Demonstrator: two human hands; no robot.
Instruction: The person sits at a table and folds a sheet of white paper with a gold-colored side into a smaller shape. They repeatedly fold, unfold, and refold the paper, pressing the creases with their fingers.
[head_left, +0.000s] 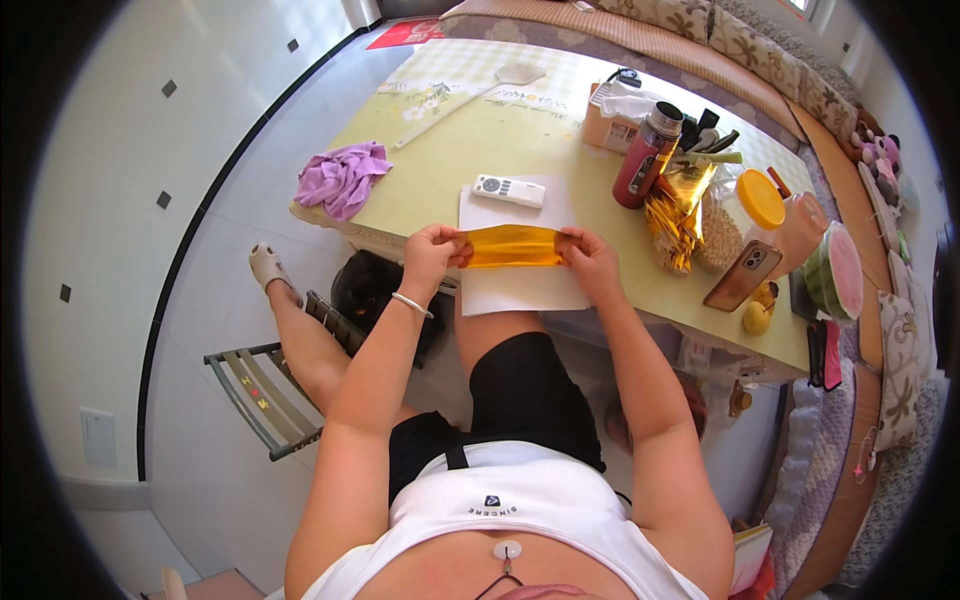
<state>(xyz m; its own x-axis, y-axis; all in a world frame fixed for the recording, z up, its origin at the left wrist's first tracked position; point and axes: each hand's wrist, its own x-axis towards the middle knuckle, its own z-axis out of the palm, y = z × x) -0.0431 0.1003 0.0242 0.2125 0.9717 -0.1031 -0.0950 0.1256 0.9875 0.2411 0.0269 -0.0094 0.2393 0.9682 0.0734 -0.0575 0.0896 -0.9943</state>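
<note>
Between my two hands a strip of shiny gold foil paper (pixel 512 247) is stretched out level. My left hand (pixel 434 256) pinches its left end, and my right hand (pixel 589 262) pinches the right end. Beneath the foil lies white paper (pixel 522 291), partly over the table's near edge. Just beyond the foil a white remote control (pixel 509 190) rests on the paper. To the right, a bundle of folded gold foil pieces (pixel 676 222) lies beside a dark red thermos (pixel 647 156).
The table (pixel 420 200) has a purple cloth (pixel 343 179) at its left corner and a white fly swatter (pixel 470 98) farther back. On the right stand a yellow-lidded jar (pixel 742 215), a propped phone (pixel 743 275), a yellow fruit (pixel 757 317) and cut watermelon (pixel 836 272). A folding stool (pixel 265 398) stands left.
</note>
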